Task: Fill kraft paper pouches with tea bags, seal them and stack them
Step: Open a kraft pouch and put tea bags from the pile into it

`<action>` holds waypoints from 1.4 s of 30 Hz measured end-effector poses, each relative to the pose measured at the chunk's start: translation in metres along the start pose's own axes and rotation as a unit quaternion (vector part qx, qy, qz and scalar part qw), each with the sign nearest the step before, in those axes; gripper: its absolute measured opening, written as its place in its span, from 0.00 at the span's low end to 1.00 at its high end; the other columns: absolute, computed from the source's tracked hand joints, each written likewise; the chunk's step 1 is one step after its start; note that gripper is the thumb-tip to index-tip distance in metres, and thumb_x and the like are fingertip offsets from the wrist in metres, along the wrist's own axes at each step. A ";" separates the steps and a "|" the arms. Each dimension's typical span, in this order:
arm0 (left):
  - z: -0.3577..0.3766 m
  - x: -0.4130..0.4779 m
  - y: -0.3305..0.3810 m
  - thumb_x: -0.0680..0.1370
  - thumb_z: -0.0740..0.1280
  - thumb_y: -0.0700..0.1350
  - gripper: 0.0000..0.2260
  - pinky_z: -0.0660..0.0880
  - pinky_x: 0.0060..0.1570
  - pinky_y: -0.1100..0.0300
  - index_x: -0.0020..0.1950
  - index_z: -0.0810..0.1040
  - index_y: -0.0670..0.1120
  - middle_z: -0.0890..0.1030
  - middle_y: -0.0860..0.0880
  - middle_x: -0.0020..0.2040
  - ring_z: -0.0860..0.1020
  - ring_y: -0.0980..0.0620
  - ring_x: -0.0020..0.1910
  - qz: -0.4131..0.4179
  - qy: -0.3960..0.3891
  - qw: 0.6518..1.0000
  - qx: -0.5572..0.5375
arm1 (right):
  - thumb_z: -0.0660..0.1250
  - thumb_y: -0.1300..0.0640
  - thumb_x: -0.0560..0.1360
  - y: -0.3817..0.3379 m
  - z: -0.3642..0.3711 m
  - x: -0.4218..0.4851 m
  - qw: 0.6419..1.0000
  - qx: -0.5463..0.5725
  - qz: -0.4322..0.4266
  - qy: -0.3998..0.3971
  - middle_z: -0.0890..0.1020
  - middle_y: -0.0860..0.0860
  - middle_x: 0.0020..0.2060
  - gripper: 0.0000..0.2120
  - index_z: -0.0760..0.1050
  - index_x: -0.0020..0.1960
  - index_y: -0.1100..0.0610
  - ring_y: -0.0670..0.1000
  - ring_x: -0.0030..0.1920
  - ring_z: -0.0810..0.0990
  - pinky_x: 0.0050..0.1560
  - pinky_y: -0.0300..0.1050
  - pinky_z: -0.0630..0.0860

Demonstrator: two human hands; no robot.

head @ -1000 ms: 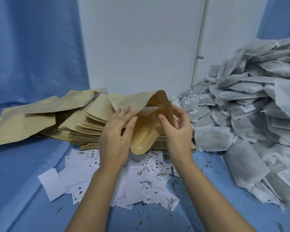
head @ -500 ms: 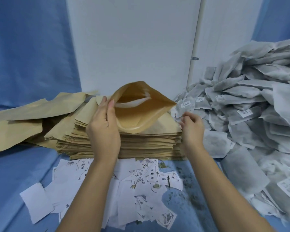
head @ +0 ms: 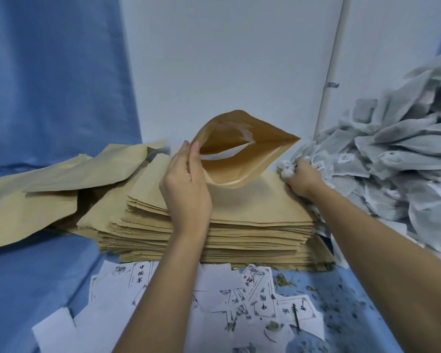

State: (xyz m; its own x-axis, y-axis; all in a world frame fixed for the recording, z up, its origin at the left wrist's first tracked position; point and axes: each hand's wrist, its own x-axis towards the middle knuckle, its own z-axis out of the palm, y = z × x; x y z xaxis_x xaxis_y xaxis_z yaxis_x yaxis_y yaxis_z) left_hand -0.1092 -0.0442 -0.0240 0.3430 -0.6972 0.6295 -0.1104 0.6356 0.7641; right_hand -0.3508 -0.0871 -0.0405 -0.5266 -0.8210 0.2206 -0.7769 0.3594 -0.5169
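An open kraft pouch [head: 242,159] gapes toward me above a thick stack of flat kraft pouches [head: 239,220]. My left hand [head: 186,187] holds the pouch by its left rim, thumb and fingers pinching the edge. My right hand [head: 301,179] has closed round a crumpled white tea bag [head: 285,168] at the near edge of the big grey-white tea bag heap [head: 392,161] on the right. The pouch's mouth points at that hand.
Loose kraft sheets [head: 49,184] sprawl to the left of the stack. Printed white paper labels [head: 214,301] and tea crumbs litter the blue cloth in front. A white wall and a pipe [head: 329,72] stand behind; blue curtain on the left.
My right hand let go of the pouch, moved right to the heap and grabbed a tea bag. My left hand lifted the opened pouch and turned its mouth rightward.
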 end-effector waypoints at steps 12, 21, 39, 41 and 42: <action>-0.001 -0.010 0.005 0.81 0.60 0.47 0.16 0.66 0.38 0.76 0.47 0.81 0.36 0.81 0.41 0.40 0.75 0.53 0.41 0.022 0.012 1.000 -0.011 | 0.60 0.58 0.74 0.003 -0.018 -0.032 0.903 0.273 -0.041 0.331 0.77 0.60 0.49 0.12 0.72 0.53 0.65 0.58 0.51 0.74 0.52 0.50 0.72; -0.005 -0.017 0.017 0.81 0.59 0.47 0.16 0.72 0.47 0.65 0.51 0.81 0.36 0.82 0.39 0.45 0.77 0.49 0.46 0.025 0.028 0.999 -0.010 | 0.57 0.58 0.77 -0.003 -0.027 -0.080 0.852 0.426 -0.101 0.287 0.74 0.40 0.40 0.10 0.67 0.58 0.55 0.33 0.39 0.74 0.38 0.26 0.68; -0.013 -0.023 0.022 0.80 0.59 0.36 0.13 0.61 0.57 0.70 0.60 0.78 0.36 0.78 0.39 0.61 0.74 0.43 0.63 0.102 -0.143 0.977 0.124 | 0.57 0.65 0.68 -0.075 -0.090 -0.147 0.807 0.470 -0.304 0.187 0.72 0.45 0.28 0.08 0.71 0.34 0.56 0.45 0.32 0.70 0.34 0.38 0.67; -0.013 -0.025 0.022 0.81 0.59 0.37 0.12 0.64 0.56 0.69 0.59 0.79 0.36 0.80 0.40 0.59 0.75 0.45 0.61 0.085 -0.143 0.980 0.109 | 0.57 0.66 0.68 -0.075 -0.087 -0.149 0.804 0.444 -0.317 0.236 0.75 0.51 0.34 0.08 0.73 0.37 0.56 0.49 0.37 0.73 0.39 0.40 0.69; -0.014 -0.026 0.023 0.81 0.59 0.39 0.12 0.65 0.53 0.70 0.57 0.80 0.38 0.81 0.42 0.56 0.76 0.48 0.57 0.073 -0.139 0.983 0.095 | 0.57 0.67 0.68 -0.075 -0.085 -0.150 0.798 0.437 -0.324 0.260 0.75 0.52 0.38 0.10 0.73 0.38 0.55 0.51 0.41 0.74 0.42 0.41 0.69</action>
State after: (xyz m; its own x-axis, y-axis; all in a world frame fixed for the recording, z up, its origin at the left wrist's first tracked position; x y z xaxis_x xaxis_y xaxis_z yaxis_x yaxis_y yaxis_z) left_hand -0.1079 -0.0071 -0.0242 0.0459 -0.6831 0.7289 -0.3201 0.6811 0.6585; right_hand -0.2430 0.0473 0.0357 -0.3609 -0.3323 0.8714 -0.5268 -0.6984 -0.4845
